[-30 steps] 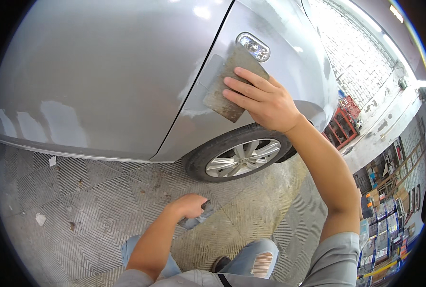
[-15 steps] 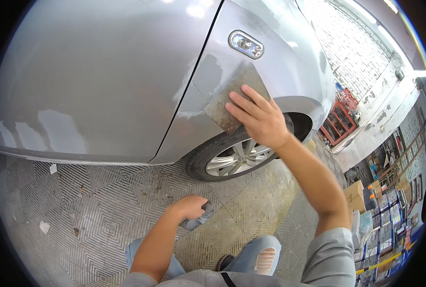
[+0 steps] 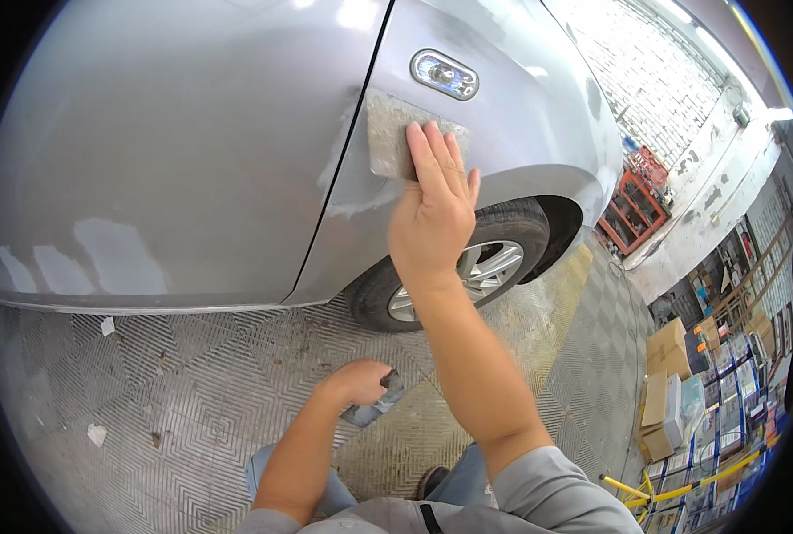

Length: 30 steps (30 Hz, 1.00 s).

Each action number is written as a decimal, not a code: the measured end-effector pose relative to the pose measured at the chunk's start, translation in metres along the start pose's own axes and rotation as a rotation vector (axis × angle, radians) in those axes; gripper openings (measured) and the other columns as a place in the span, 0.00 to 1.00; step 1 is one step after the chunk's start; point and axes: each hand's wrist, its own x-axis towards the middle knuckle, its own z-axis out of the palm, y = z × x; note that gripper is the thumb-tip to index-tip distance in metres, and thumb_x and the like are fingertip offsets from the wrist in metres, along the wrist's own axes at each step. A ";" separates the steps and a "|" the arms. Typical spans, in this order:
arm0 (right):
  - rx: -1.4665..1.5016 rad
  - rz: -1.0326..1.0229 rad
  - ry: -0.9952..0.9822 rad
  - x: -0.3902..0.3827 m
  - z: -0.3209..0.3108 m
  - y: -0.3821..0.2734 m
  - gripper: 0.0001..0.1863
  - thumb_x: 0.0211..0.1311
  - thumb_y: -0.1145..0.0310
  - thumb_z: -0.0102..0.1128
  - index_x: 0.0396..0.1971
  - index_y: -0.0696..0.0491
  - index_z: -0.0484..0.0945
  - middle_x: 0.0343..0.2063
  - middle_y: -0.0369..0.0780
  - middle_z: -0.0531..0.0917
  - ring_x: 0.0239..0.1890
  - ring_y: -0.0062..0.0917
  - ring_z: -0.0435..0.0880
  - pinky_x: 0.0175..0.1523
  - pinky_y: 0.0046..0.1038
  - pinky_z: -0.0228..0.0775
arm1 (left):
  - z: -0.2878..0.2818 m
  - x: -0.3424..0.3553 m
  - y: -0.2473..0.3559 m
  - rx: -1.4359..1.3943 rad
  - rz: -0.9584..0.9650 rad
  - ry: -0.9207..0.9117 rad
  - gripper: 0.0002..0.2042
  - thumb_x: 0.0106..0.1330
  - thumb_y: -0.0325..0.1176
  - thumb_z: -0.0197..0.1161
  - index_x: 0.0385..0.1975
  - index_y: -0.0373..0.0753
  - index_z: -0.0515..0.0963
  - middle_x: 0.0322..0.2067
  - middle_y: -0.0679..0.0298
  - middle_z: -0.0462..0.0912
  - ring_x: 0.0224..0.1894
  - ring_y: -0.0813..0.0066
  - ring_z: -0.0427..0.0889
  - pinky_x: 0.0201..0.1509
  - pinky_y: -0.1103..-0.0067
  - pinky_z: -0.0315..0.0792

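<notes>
My right hand [image 3: 434, 214] grips a flat, worn, squarish filler spreader [image 3: 391, 135], its fingers stretched along the face. The spreader lies against the silver-grey front fender [image 3: 521, 133] of a car, over the grey filler patch, with its left edge beside the door gap. Just above it is the oval side marker light [image 3: 445, 74]. Low over the floor, my left hand [image 3: 359, 383] is closed round a flat plate smeared with grey filler [image 3: 374, 411]; its full shape is partly hidden by the fingers.
Under the fender stands the front wheel [image 3: 494, 262]. The car door [image 3: 174, 151] fills the left and bears pale patches low down. Cardboard boxes [image 3: 668, 347], a yellow metal frame [image 3: 672, 492] and a red rack [image 3: 632, 212] stand on the right. Paper scraps [image 3: 97, 434] lie on the ribbed floor.
My right hand has swept the spreader left and up, from above the wheel to the door gap, turning it and covering the filler patch. The left hand has barely moved.
</notes>
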 end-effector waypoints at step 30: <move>-0.047 -0.241 0.007 0.000 0.001 0.034 0.21 0.49 0.80 0.53 0.45 0.52 0.80 0.45 0.39 0.82 0.49 0.34 0.80 0.54 0.37 0.68 | 0.008 -0.001 -0.006 -0.018 -0.014 0.013 0.12 0.51 0.29 0.58 0.35 0.32 0.75 0.35 0.45 0.80 0.41 0.45 0.78 0.44 0.60 0.70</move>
